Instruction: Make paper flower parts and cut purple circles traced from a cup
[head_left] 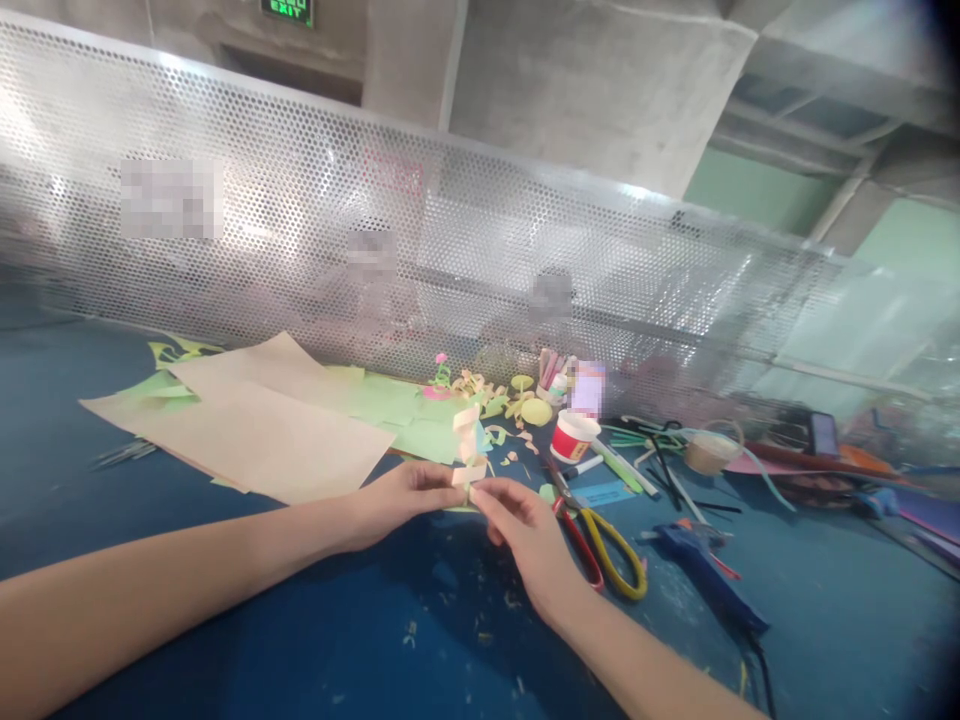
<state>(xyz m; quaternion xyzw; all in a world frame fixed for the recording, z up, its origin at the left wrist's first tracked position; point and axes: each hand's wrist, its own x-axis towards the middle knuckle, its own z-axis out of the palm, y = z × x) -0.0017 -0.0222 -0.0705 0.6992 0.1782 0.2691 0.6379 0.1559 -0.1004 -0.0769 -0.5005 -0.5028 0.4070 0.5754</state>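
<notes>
Firstly, at the far left of a blue surface (300, 640), thin metal tools (124, 453) are laid beside large cream paper sheets (285, 430), seemingly uncut and spread partly over green paper sheets (401, 405). Near the middle, a curled cream paper strip (466, 440) is held upright, its lower end pinched between the fingers of the left hand (405, 495) and those of the right hand (521, 525). Just beyond, a pink paper flower (441, 360) and yellow-green paper discs (536, 412) appear to be shaped already; the strip seems unfinished, and how much is left cannot be told. Further right, a red-and-white paper cup (575, 438), scissors (589, 521) and a blue glue gun (705, 580) are set out. The surface is flecked with scraps. Behind it, a perforated metal screen (262, 200) is raised, with people dimly seen through it. Above, a green exit sign (289, 10) is mounted left of a bare concrete wall (600, 80).
</notes>
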